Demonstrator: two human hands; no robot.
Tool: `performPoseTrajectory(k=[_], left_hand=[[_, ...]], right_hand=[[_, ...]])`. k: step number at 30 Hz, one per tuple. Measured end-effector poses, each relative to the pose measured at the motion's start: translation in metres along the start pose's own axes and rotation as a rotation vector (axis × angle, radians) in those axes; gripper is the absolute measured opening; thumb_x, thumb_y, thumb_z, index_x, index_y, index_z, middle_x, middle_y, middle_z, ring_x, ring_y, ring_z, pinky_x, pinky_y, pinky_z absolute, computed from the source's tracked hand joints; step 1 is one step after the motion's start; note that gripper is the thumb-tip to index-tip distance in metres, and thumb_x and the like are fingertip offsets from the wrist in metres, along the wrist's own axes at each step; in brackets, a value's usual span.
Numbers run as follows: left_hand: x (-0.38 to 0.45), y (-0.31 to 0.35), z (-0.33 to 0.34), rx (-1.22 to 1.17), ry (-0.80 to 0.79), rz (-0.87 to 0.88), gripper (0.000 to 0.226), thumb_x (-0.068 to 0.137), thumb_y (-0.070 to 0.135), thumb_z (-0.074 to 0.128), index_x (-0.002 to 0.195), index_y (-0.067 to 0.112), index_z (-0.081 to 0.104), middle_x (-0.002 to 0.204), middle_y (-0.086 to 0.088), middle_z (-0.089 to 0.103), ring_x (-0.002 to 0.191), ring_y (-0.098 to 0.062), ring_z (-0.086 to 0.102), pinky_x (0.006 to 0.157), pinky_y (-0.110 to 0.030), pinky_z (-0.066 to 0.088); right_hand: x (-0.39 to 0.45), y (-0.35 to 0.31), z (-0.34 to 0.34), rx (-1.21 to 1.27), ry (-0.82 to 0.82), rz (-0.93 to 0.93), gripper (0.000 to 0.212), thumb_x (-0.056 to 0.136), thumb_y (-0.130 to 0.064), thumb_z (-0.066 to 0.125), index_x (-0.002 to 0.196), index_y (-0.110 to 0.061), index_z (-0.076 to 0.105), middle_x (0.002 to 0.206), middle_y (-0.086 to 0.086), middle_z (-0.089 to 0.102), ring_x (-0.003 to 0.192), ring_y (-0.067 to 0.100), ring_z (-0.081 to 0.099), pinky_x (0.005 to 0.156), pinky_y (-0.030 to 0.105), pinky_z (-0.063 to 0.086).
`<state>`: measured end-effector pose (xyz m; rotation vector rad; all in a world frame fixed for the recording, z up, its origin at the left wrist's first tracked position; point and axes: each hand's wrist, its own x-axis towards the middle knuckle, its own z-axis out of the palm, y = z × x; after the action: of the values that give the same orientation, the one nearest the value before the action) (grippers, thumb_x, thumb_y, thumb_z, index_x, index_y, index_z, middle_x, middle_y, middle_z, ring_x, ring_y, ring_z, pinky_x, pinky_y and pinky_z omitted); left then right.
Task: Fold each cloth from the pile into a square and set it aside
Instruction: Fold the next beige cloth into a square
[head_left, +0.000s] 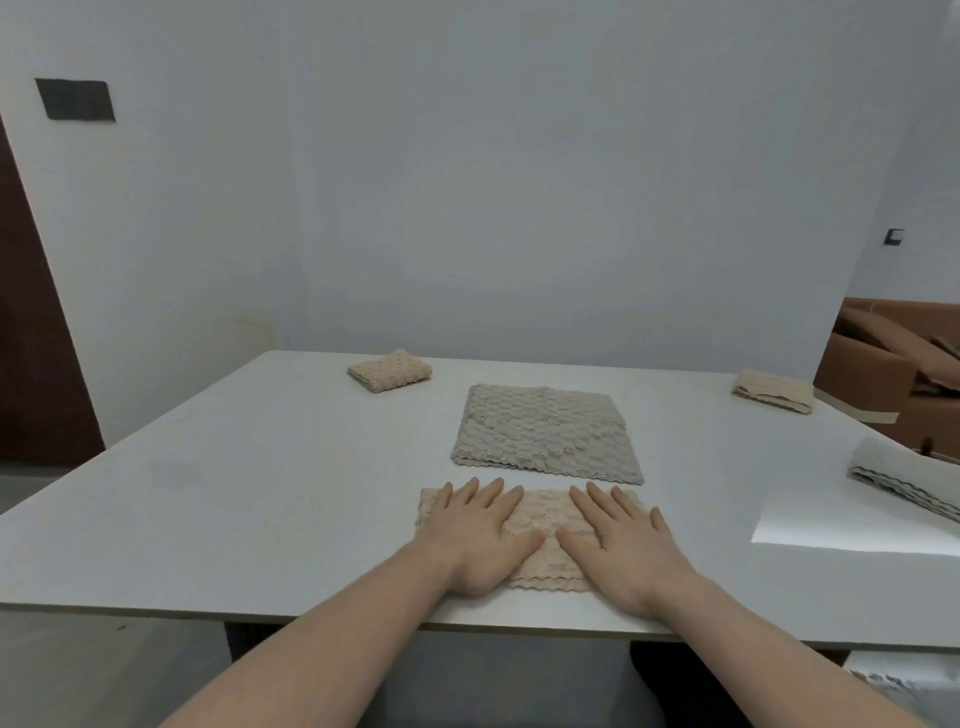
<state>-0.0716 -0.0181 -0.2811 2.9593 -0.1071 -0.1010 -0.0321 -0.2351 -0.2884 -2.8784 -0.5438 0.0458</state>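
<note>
A beige textured cloth (543, 519), folded into a strip, lies near the front edge of the white table (234, 493). My left hand (480, 535) presses flat on its left part with straight fingers. My right hand (621, 545) lies flat on its right part, fingers spread. Just behind it a stack of grey-beige cloths (545, 434) lies flat. A small folded beige cloth (389, 370) sits at the far left of the table. A folded cream cloth (774, 397) sits at the far right edge.
A folded pale cloth (906, 480) lies at the right edge, with a bright patch of light on the table in front of it. Cardboard boxes (883, 364) stand beyond the table on the right. A grey wall rises behind.
</note>
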Motion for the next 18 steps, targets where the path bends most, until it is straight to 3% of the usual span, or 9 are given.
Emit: performPoseTrajectory(k=[12, 18], left_hand=[[-0.020, -0.059, -0.009, -0.041, 0.004, -0.090, 0.086, 0.092, 0.083, 0.015, 0.163, 0.037, 0.003, 0.171, 0.015, -0.003, 0.157, -0.009, -0.008, 0.126, -0.050, -0.008], [-0.026, -0.073, -0.008, -0.027, 0.024, -0.143, 0.089, 0.089, 0.085, 0.010, 0.163, 0.036, 0.002, 0.170, 0.017, -0.004, 0.157, -0.009, -0.008, 0.126, -0.051, -0.010]], right_hand=[[0.000, 0.030, -0.007, 0.022, -0.014, 0.105, 0.083, 0.094, -0.077, 0.020, 0.163, -0.033, 0.003, 0.170, -0.011, -0.003, 0.157, 0.011, -0.004, 0.126, 0.048, -0.006], [0.001, 0.032, -0.007, 0.024, -0.031, 0.182, 0.086, 0.094, -0.077, 0.018, 0.163, -0.029, 0.000, 0.170, -0.011, -0.003, 0.157, 0.019, -0.006, 0.126, 0.050, -0.006]])
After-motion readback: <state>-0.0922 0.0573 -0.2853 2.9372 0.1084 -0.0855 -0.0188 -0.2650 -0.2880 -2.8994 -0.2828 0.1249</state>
